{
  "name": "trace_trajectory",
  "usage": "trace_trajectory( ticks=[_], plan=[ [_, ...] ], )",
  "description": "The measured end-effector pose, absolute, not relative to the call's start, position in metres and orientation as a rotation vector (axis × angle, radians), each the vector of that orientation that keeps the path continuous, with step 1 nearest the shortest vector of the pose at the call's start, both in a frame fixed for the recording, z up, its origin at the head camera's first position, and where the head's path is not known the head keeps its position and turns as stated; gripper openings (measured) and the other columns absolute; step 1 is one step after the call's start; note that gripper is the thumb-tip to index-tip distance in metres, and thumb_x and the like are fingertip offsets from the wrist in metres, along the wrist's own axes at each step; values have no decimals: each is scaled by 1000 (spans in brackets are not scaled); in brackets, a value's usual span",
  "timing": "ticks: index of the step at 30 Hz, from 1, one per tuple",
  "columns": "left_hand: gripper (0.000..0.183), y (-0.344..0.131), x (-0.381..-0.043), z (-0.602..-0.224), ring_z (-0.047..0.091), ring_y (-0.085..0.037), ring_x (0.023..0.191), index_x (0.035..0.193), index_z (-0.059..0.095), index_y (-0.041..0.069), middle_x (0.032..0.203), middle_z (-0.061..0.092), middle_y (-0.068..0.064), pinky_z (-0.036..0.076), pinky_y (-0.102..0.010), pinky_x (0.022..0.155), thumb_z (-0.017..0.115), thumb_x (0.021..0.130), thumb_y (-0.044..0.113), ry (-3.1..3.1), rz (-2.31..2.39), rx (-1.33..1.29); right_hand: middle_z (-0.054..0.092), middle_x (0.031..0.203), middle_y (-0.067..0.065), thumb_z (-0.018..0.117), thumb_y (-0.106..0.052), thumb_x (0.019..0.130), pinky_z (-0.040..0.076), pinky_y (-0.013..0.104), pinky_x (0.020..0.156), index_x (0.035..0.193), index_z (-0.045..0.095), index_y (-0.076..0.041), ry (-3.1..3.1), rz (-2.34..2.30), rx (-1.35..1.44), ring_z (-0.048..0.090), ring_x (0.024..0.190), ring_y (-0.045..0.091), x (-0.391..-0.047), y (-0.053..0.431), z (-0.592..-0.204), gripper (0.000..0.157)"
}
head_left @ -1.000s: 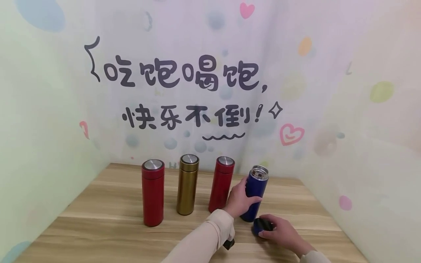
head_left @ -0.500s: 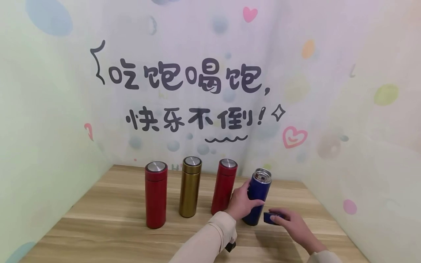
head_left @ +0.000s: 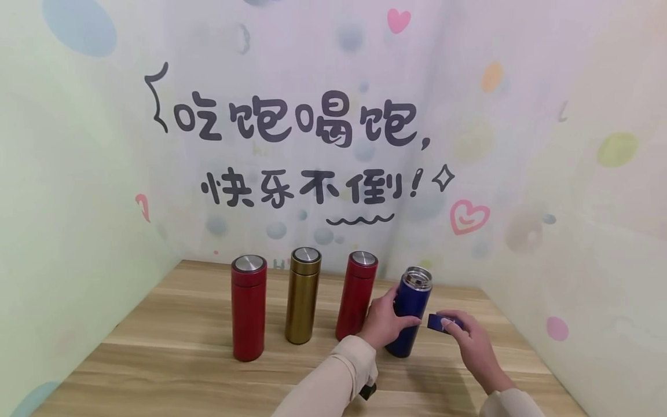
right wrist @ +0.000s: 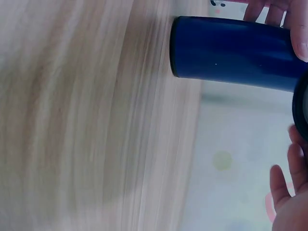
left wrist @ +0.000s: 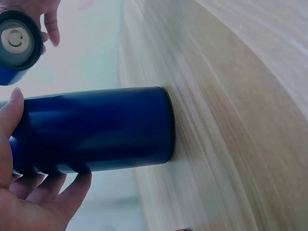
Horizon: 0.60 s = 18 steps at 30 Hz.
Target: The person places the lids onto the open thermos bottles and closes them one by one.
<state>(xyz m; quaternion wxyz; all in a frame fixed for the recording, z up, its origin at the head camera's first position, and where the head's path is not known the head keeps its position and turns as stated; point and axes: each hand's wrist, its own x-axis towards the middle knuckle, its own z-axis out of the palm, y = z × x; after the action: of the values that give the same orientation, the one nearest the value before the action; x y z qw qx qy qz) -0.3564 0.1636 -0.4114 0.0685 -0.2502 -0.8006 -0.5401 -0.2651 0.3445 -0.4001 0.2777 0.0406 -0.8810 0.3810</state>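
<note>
My left hand (head_left: 383, 321) grips the body of an open blue thermos flask (head_left: 413, 307), which stands upright on the table with its steel mouth bare. In the left wrist view the thumb is on one side of the flask and the fingers are on the other. To the right of the flask, above the tabletop, my right hand (head_left: 476, 347) pinches the blue lid (head_left: 436, 323). The lid's dark-rimmed underside (left wrist: 30, 57) shows in the left wrist view. Only part of the lid (right wrist: 300, 108) appears at the edge of the right wrist view.
To the left stand a capped red flask (head_left: 248, 318), a capped gold flask (head_left: 301, 307) and another capped red flask (head_left: 355, 301). All are upright on the wooden table (head_left: 172, 370). A printed wall (head_left: 292, 46) rises behind them.
My right hand has lifted the lid off the table beside the flask's base and moved it up and to the right. My left hand keeps its grip on the flask.
</note>
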Motion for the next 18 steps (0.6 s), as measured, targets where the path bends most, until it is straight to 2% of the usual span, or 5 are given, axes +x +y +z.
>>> trace_trajectory(
  ticks=[5, 10, 18],
  plan=[
    [81, 162, -356, -411, 63, -19, 108, 144, 45, 18, 127, 63, -3, 49, -42, 95, 84, 75, 33, -2405, -1630, -753, 65, 107, 7, 55, -20, 99, 39, 22, 80, 109, 70, -6, -2290, 1002, 92, 51, 95, 7, -266, 340, -398, 22],
    [80, 162, -357, -411, 63, -17, 107, 143, 46, 19, 126, 63, -3, 50, -40, 95, 85, 75, 33, -2382, -1624, -764, 63, 106, 7, 56, -13, 97, 37, 21, 82, 106, 69, -3, -2155, 1030, 105, 51, 96, 6, -269, 333, -394, 19],
    [78, 165, -356, -413, 62, -16, 108, 143, 46, 20, 127, 63, -1, 49, -40, 95, 85, 76, 30, -2370, -1652, -766, 61, 99, -8, 57, -5, 91, 34, 20, 80, 106, 69, 1, -1879, 1033, 180, 50, 92, 6, -277, 323, -384, 20]
  ],
)
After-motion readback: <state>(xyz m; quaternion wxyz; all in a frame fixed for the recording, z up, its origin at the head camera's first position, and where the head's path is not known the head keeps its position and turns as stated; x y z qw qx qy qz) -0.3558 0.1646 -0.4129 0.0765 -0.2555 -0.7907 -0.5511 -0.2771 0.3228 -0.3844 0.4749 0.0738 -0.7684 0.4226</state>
